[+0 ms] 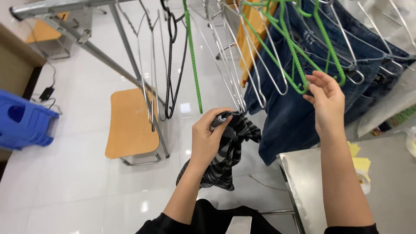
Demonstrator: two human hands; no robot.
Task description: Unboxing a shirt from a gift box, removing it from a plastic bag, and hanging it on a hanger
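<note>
**Striped cloth still in your fist, hanger only just touched**

So here's where you're at, judging from how things sit. Your left hand (208,138) is closed around a bunched dark striped garment (227,151), fingers wrapped over the top of the wad, with the rest of the fabric drooping below your wrist. It isn't on any hanger yet, and it's still crumpled rather than shaken out, so I'd call the hanging part not started.

Your right hand (327,102) is up at the rack, fingers loosely spread and slightly curled, fingertips right at the lower corner of a green plastic hanger (299,65). I can't tell for sure if you're actually pinching it or just brushing it. That hanger is still hooked on the rail, up among the wire hangers (255,82), and it sits right in front of the blue jeans (294,108) already hung there.

Where the cloth is relative to your hands: it's fully inside the left one, held low and centre, well apart from the right hand, which is higher and off to the right. The green hanger is up and to the right of the garment, with the wire hangers dangling between them.

Around you: a steel table (338,182) at the lower right with yellow paper slips (362,162) on it, a wooden stool (130,125) under the rack, and a blue plastic crate (26,123) at the far left.
</note>
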